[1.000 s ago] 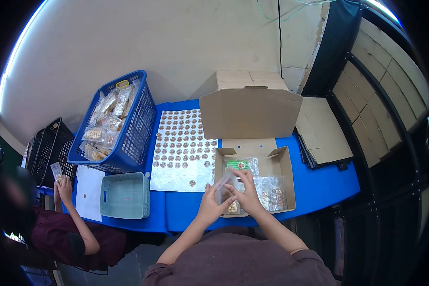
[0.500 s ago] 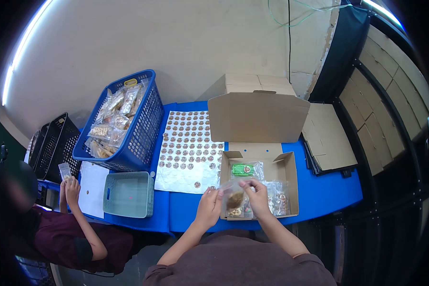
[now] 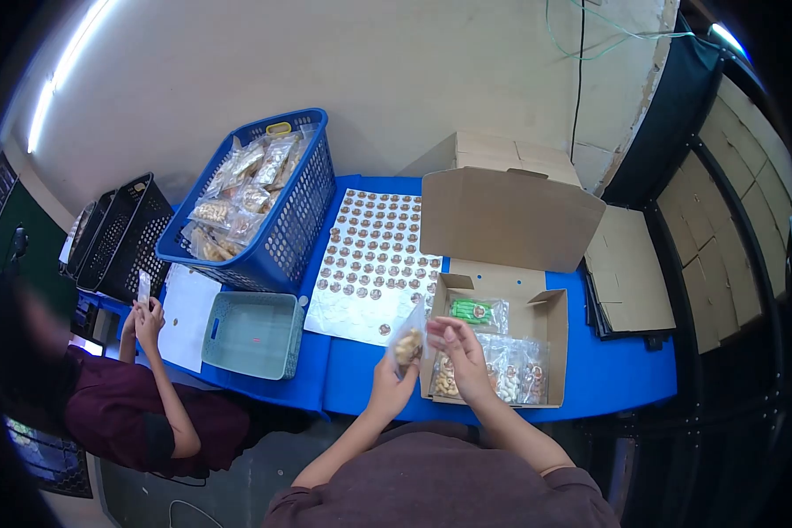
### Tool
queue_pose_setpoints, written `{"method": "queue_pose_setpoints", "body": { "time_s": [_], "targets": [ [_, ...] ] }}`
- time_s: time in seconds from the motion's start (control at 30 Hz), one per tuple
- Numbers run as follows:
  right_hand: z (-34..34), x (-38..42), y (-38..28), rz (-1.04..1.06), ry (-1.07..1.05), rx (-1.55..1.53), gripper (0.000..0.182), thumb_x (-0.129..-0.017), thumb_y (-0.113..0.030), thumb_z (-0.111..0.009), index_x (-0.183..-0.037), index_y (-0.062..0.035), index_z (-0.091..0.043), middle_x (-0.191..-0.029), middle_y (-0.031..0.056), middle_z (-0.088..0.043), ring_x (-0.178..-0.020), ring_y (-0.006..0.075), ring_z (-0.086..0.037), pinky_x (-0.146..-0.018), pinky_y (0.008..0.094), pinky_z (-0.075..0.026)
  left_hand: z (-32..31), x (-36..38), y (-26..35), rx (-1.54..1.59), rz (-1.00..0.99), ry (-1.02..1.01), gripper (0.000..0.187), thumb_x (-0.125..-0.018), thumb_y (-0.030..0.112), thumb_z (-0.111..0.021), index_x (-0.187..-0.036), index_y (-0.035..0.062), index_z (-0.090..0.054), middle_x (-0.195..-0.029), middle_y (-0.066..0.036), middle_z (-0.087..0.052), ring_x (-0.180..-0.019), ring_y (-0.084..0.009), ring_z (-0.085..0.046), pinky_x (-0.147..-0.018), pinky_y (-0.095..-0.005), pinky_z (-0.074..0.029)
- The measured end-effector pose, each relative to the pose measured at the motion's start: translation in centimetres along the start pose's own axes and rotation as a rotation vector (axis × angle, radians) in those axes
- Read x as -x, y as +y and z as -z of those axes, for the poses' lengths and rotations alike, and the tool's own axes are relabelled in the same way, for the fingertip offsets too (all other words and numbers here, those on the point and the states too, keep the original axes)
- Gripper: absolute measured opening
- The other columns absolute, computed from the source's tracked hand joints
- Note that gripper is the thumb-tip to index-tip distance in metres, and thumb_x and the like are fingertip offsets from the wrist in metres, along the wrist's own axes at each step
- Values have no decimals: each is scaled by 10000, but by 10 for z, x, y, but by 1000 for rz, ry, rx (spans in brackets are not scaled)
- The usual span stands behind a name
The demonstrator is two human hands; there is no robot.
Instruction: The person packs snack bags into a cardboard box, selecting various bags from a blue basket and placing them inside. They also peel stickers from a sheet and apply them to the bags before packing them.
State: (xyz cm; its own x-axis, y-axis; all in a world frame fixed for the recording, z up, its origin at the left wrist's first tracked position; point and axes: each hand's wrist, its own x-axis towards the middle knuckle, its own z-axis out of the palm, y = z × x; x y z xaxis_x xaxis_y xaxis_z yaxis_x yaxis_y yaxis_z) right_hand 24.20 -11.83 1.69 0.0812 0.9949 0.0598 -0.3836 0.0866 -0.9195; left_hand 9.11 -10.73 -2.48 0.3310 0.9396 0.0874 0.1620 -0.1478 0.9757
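A clear plastic bag with light-brown, nut-like contents is upright in my left hand, pinched near its lower part. My right hand is just right of the bag, fingers bent and somewhat apart, with nothing visible in them. Beneath my right hand is an open cardboard box. Inside it lie a bag of green sticks with a round sticker, and several clear bags of snacks along the near side. My right hand hides part of these.
A sheet of round stickers lies left of the box. Beyond are a blue basket full of filled bags and a pale green tray. Flat cardboard is stacked at right. A co-worker's hands hold a small bag at left.
The bag has turned more edge-on, and its contents now show lighter. My right hand has come away from the bag's face. The view has shifted, moving the table scene rightward.
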Motion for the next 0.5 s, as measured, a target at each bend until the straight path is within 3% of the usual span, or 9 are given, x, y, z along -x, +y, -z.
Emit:
{"method": "queue_pose_setpoints", "body": {
  "time_s": [0.1, 0.17, 0.23, 0.43, 0.5],
  "targets": [
    [-5, -1, 8, 90, 55, 233, 328, -965, -210, -500, -1221, -7, -474, -1156, 109, -550, -1110, 160, -515, -940, 320, -422, 0, 1, 6, 596, 123, 99, 316, -920, 40, -494, -1226, -18, -440, -1128, -91, -561, -994, -135, -569, -858, -271, -471],
    [-3, 3, 14, 108, 76, 296, 319, -958, -191, -514, -1214, -3, -482, -1122, 102, -568, -1072, 144, -536, -919, 294, -430, -3, 1, 4, 604, 122, 70, 316, -933, 70, -498, -1233, -7, -433, -1128, -88, -556, -1007, -133, -564, -869, -273, -471],
    [6, 7, 19, -215, -130, 75, 332, -937, -146, -553, -1216, 19, -486, -1111, 92, -580, -1017, 124, -550, -878, 260, -447, -4, 1, 4, 610, 122, 37, 317, -947, 100, -502, -1239, 5, -426, -1127, -85, -551, -1019, -130, -560, -880, -275, -472],
    [10, 8, 9, -223, -29, 55, 319, -931, -179, -569, -1165, 35, -532, -1040, 65, -611, -963, 96, -560, -844, 254, -460, -4, -3, 16, 634, 141, -64, 324, -966, 162, -493, -1242, 7, -426, -1127, -65, -542, -1007, -116, -544, -858, -270, -472],
    [13, 6, 8, -201, -4, 45, 285, -928, -176, -572, -1143, 10, -551, -1011, 46, -615, -936, 88, -559, -832, 244, -450, -6, -6, 20, 498, 84, -143, 407, -925, 132, -558, -1273, 7, -387, -1143, -80, -539, -1037, -122, -540, -853, -271, -470]
  ]
}}
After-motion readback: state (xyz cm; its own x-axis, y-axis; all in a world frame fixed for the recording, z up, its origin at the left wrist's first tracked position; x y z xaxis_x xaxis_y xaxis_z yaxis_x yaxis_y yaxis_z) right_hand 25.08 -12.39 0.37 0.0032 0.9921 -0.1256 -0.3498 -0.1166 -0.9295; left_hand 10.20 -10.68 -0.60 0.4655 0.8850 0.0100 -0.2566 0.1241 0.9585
